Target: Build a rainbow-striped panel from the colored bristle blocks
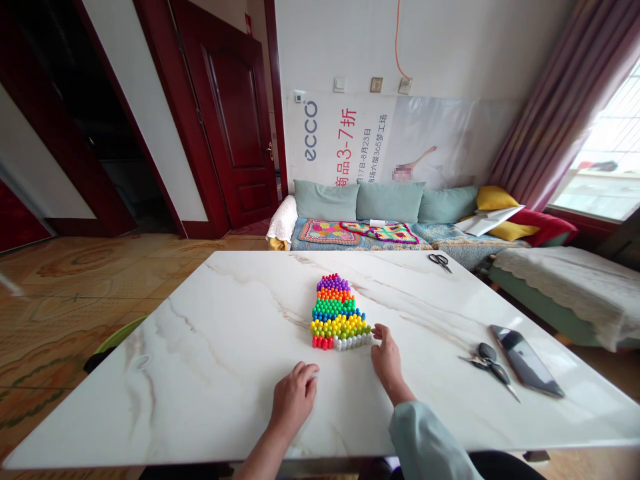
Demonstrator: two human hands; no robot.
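Note:
Small glossy capsule-shaped pieces [336,308] stand packed upright in coloured rows on the white marble-patterned table [200,373]. Red and purple rows are at the far end, then orange, green, blue and yellow. A short red group [323,343] and several white pieces [353,343] form the nearest row. My right hand [386,357] is at the right end of that row, its fingers bent and apart beside the last white piece; whether they touch it is unclear. Closer to me, my left hand [295,395] rests on the table with fingers curled together. A pale bit shows at its fingertips, too small to name.
On the right lie a phone [526,360] and dark-handled scissors or pliers [493,368]. Black scissors [440,262] are near the far edge. Beyond stands a sofa [360,230] with cushions; a lace-covered seat [575,280] is at the right.

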